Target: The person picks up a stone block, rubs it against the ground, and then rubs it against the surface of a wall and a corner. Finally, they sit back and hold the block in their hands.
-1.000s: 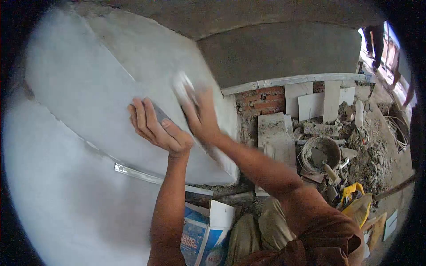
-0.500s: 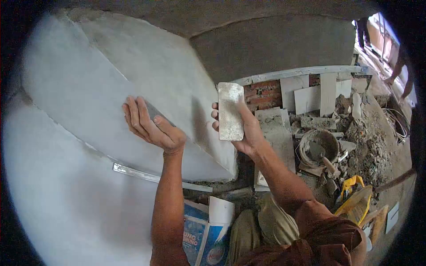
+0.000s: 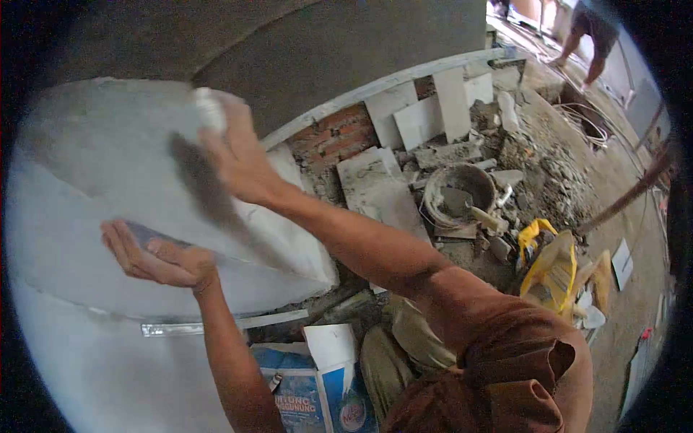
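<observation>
My right hand grips a pale, flat rectangular plate, blurred and seen nearly edge-on, in front of the upper part of the smooth whitish plastered surface. A dark shadow falls on the plaster below that hand. Lower and further left, my left hand is turned palm up near the plaster, its fingers stretched out and slightly curved, with nothing visible in them. Whether it touches the plaster cannot be made out.
A bucket with grey material and a tool stands amid rubble. Tiles lean on the low brick wall. Also around are yellow bags, a blue-and-white bag, a metal strip and another person's legs.
The view has turned, and the scene sits differently in it. My right hand has moved left and up over the plaster with the plate, which has tilted from face-on to nearly edge-on.
</observation>
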`<action>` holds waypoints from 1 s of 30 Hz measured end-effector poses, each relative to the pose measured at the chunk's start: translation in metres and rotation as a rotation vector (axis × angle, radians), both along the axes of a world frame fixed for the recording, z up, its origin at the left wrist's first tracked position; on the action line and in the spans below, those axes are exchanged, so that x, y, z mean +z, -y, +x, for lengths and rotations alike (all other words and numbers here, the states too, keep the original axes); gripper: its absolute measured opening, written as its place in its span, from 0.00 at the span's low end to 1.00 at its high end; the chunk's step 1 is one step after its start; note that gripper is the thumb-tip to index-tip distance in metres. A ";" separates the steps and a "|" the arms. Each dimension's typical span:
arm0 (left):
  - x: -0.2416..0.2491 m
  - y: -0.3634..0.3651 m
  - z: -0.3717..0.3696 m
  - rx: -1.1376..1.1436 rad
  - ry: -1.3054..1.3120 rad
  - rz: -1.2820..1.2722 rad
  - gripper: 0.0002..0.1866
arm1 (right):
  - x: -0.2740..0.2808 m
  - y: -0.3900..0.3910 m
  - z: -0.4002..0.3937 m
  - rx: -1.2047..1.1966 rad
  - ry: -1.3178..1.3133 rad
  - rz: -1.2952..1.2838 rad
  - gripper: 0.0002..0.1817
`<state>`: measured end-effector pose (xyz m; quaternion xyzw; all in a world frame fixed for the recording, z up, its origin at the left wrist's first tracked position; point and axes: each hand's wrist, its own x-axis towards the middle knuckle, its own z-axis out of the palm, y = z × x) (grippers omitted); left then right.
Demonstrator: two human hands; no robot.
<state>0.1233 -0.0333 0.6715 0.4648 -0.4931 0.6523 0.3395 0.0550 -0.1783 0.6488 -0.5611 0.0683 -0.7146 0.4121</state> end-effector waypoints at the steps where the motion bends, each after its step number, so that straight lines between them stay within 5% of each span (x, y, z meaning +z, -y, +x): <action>1: 0.001 0.001 -0.002 -0.004 0.017 -0.018 0.23 | 0.006 0.001 0.019 -0.074 -0.221 -0.146 0.28; 3: -0.001 -0.001 0.001 0.007 0.005 -0.015 0.23 | 0.005 -0.007 0.028 -0.152 -0.458 -0.286 0.29; 6: -0.001 -0.003 0.000 0.033 0.001 -0.001 0.23 | -0.022 -0.064 0.016 0.137 -0.221 -0.036 0.29; 9: -0.002 -0.001 0.003 0.028 -0.029 -0.007 0.23 | -0.052 -0.068 0.005 0.113 0.052 -0.281 0.29; 15: -0.001 -0.002 0.003 0.057 -0.002 -0.029 0.23 | 0.005 -0.006 0.069 -0.078 -0.166 0.047 0.28; 18: -0.001 0.000 0.002 0.051 -0.005 -0.038 0.23 | -0.013 -0.076 0.001 0.079 -0.049 -0.171 0.26; 20: 0.000 -0.001 0.008 0.183 0.147 -0.023 0.24 | -0.013 -0.063 0.011 0.023 -0.076 -0.190 0.27; 25: -0.004 -0.005 0.013 0.057 0.013 -0.017 0.28 | 0.002 0.006 0.064 0.006 -0.161 0.078 0.29; 30: -0.007 -0.004 0.007 0.056 -0.082 -0.013 0.29 | -0.019 -0.059 -0.003 0.041 -0.091 -0.226 0.25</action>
